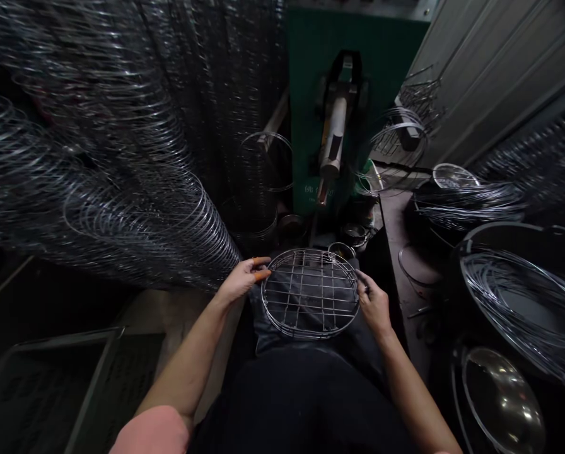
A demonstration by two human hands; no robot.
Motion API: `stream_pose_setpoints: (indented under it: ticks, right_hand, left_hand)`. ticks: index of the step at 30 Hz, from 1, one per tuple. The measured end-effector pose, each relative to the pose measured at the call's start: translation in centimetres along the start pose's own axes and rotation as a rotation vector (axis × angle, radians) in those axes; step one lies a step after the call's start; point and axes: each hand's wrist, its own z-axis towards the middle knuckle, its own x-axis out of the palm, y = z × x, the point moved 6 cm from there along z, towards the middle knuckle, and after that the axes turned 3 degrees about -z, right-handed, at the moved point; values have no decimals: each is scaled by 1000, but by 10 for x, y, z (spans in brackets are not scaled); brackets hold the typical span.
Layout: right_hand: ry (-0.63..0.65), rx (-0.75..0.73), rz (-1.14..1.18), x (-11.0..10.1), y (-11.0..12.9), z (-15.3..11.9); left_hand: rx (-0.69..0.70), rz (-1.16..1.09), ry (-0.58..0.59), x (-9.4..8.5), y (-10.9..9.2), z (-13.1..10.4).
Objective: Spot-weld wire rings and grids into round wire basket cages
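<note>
A round wire rack point(311, 293) with a crossed grid inside its rings lies level above my lap. My left hand point(242, 277), with orange finger covers on its fingertips, grips the rack's left rim. On the opposite rim, my right hand point(371, 301) closes its fingers on the wire; dark coverings show on some of its fingertips. Beyond the rack, a green machine point(306, 126) carries a metal arm ending in a copper-coloured electrode tip point(323, 191), which hangs apart from the rack.
Tall stacks of wire rings point(169, 157) crowd the left side. To the right, a bench point(396, 233) borders black tubs point(469, 243) of wire hoops, and a shiny metal bowl point(502, 397) sits lower down. Small containers point(355, 234) stand below the electrode. A crate point(60, 343) is at lower left.
</note>
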Motion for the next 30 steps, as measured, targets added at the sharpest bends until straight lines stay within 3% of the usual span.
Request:
stream_pose_setpoints:
  ticks: [17, 25, 30]
  right_hand:
    - [44, 48, 77, 1, -12, -3]
    - [78, 116, 173, 7, -19, -8]
    - [75, 199, 300, 0, -25, -18]
  left_hand:
    - [62, -23, -6, 1, 24, -8]
    - [124, 171, -26, -1, 35, -17]
    - [96, 163, 75, -2, 38, -21]
